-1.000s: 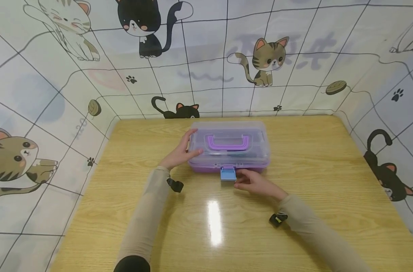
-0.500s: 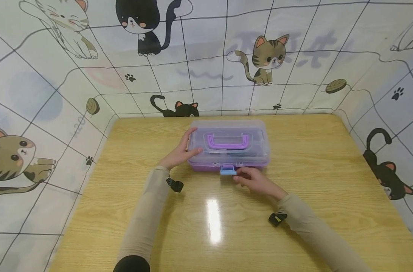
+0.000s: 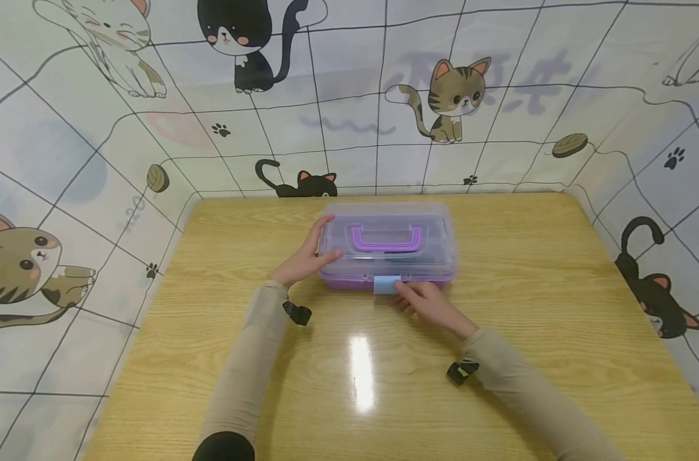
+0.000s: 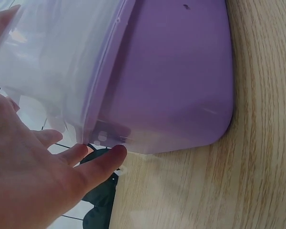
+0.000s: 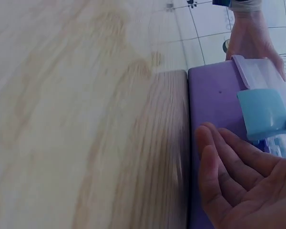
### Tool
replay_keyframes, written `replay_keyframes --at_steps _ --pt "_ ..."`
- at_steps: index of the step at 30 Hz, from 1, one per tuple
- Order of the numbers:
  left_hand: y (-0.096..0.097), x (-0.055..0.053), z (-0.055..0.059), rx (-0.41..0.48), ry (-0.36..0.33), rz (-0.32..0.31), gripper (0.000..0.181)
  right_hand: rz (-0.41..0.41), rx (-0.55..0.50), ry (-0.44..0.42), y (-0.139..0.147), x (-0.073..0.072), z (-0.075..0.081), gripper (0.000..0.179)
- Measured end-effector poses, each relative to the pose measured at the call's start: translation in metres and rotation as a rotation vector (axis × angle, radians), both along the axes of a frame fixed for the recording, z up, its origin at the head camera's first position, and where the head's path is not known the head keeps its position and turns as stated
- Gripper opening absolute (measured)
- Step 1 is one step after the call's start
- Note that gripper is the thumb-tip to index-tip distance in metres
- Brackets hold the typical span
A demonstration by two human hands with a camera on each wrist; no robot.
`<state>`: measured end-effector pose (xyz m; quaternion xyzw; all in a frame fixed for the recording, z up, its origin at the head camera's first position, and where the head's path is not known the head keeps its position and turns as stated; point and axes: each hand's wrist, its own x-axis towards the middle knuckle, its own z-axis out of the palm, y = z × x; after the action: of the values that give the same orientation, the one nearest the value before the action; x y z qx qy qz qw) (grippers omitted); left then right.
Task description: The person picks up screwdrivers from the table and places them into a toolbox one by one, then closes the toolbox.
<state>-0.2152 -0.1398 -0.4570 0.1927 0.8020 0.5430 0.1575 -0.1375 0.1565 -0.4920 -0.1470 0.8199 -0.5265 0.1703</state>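
A purple box [image 3: 349, 283] with a clear lid [image 3: 384, 266] and a purple carry handle [image 3: 386, 246] sits at the far middle of the table. My left hand [image 3: 302, 259] rests on its left end, thumb over the lid and fingers spread along the side. In the left wrist view, fingertips [image 4: 115, 155] touch the corner by the lid's rim. At the front, a light blue latch [image 3: 386, 285] shows its smooth face, tilted off the box in the right wrist view. My right hand [image 3: 430, 304] touches the latch's right edge with its thumb; the other fingers bend loosely below.
The wood-grain table [image 3: 223, 256] lies all around the box. Behind and beside it stand walls [image 3: 349, 115] covered in cat drawings and grid lines. A small black camera [image 3: 297, 313] sits on the left wrist, another camera [image 3: 461, 371] on the right.
The blue latch has turned from showing its recessed inner side to showing its smooth outer face. My right thumb has moved up onto it, and the left hand has stayed on the box.
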Motion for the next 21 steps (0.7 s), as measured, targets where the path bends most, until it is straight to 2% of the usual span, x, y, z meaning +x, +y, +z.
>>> replay_keyframes --at_steps 6,11,21 --pt "0.0 0.001 0.0 0.012 -0.014 0.003 0.078 -0.059 -0.023 -0.078 -0.004 -0.001 0.001 0.056" --pt "0.001 0.0 -0.001 0.019 0.001 -0.004 0.078 -0.084 -0.044 -0.126 -0.006 -0.001 0.003 0.059" --pt "0.001 0.0 -0.003 0.015 0.024 -0.005 0.078 -0.078 -0.069 -0.178 -0.013 0.005 0.028 0.054"
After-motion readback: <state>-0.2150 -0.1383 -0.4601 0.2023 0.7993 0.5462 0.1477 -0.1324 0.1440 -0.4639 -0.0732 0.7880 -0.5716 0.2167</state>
